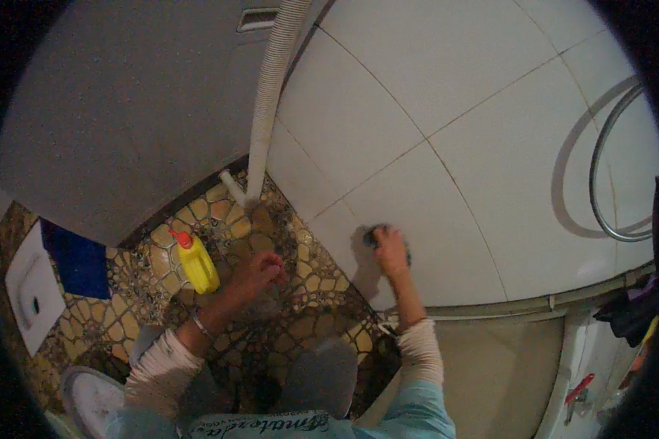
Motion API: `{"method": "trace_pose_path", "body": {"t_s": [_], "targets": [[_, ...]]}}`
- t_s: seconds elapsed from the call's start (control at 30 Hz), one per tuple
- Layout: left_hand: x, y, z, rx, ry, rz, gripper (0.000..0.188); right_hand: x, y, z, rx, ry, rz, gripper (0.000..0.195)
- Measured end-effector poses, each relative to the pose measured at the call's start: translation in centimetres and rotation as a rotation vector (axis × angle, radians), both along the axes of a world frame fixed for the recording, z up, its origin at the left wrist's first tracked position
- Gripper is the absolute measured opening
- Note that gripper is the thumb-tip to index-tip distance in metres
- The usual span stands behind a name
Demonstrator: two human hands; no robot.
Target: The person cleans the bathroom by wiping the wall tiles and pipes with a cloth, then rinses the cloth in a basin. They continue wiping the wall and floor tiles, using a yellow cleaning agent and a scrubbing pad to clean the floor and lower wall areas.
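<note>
Pressed against the white tiled wall point(357, 137), low down near the floor, is a dark scrubber point(370, 237); its exact kind is hard to make out. My right hand point(391, 252) covers most of it, fingers wrapped over the top. My left hand point(266, 270) hangs above the stone-patterned floor point(319, 283) with its fingers curled in, and I see nothing in them. To the left of that forearm is a yellow plastic bottle point(199, 269) with a red cap.
A ribbed drain hose point(272, 82) runs down the corner to a floor pipe point(232, 185). Left stands a grey panel point(126, 110), with a blue and white object point(35, 291) below. A round-rimmed container point(90, 400) is beside me; a metal shower hose point(596, 164) loops at right.
</note>
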State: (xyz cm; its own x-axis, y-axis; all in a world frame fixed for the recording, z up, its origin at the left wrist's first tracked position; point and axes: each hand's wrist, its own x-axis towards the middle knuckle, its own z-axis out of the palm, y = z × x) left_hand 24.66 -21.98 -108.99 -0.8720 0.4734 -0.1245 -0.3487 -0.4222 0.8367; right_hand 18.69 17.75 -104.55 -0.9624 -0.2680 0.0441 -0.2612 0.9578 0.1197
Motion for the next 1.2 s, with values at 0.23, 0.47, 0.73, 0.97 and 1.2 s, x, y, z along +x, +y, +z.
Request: {"method": "trace_pose_path", "body": {"t_s": [0.23,0.47,0.73,0.97,1.2], "targets": [[-0.4,-1.1,1.7,-0.299,-0.086,-0.033,0.021,-2.6,-2.6,27.8,0.216,1.146,0.243,0.046],[-1.2,1.2,3.0,-0.351,0.037,-0.097,0.015,7.0,9.1,-0.8,0.077,0.327,-0.046,0.043],[-0.9,0.8,1.4,-0.224,-0.105,-0.128,0.014,8.2,13.7,6.4,0.21,0.853,-0.09,0.048],[-1.8,-0.2,1.7,-0.386,-0.078,-0.166,0.014,9.2,9.1,21.0,-0.228,1.287,-0.089,0.049],[-1.2,-0.5,0.7,-0.422,-0.134,-0.183,0.015,11.9,8.2,-4.3,-0.136,0.275,-0.369,0.051]]}}
